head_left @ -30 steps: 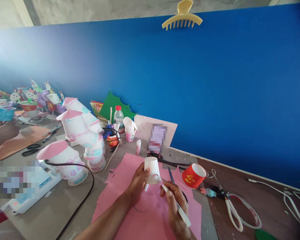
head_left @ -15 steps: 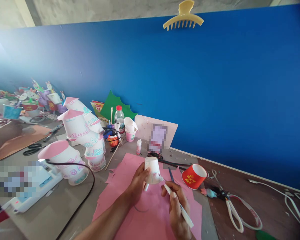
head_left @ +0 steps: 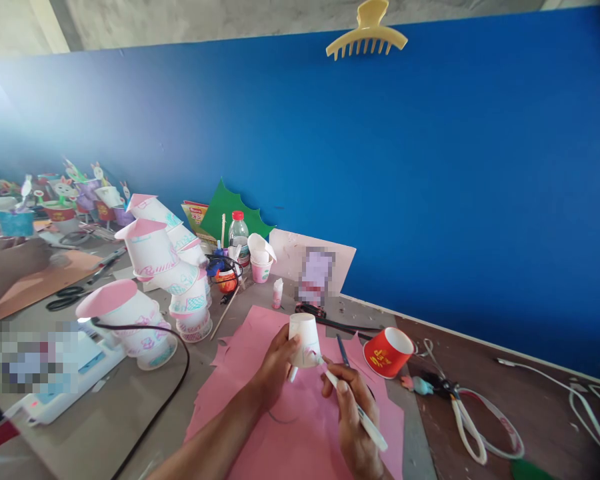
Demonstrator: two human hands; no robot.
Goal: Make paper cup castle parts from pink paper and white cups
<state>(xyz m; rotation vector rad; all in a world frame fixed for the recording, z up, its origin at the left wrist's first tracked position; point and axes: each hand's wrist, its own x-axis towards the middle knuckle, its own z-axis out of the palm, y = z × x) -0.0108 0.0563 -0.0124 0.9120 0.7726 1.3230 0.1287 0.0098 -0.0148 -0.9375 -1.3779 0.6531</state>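
A white paper cup, upside down, is gripped by my left hand from its left side. Faint pink marks show low on the cup's front right. My right hand is closed round a white marker pen, its tip at those marks. A small white piece, perhaps a pen cap, sticks out below my left fingers. Both hands are above a large sheet of pink paper with ragged edges and a curved pencil line on it. Whether the pen tip touches the cup is hard to tell.
A red paper cup lies tilted at the right, near scissors. Stacked decorated cups stand left, beside a white power strip with a black cable. Farther left, a co-worker's hand is near a blue cup.
My right hand drew the pen slightly away from the cup, then brought it back to the marks. My left hand kept the cup still. The co-worker's hands and blue cup shifted.
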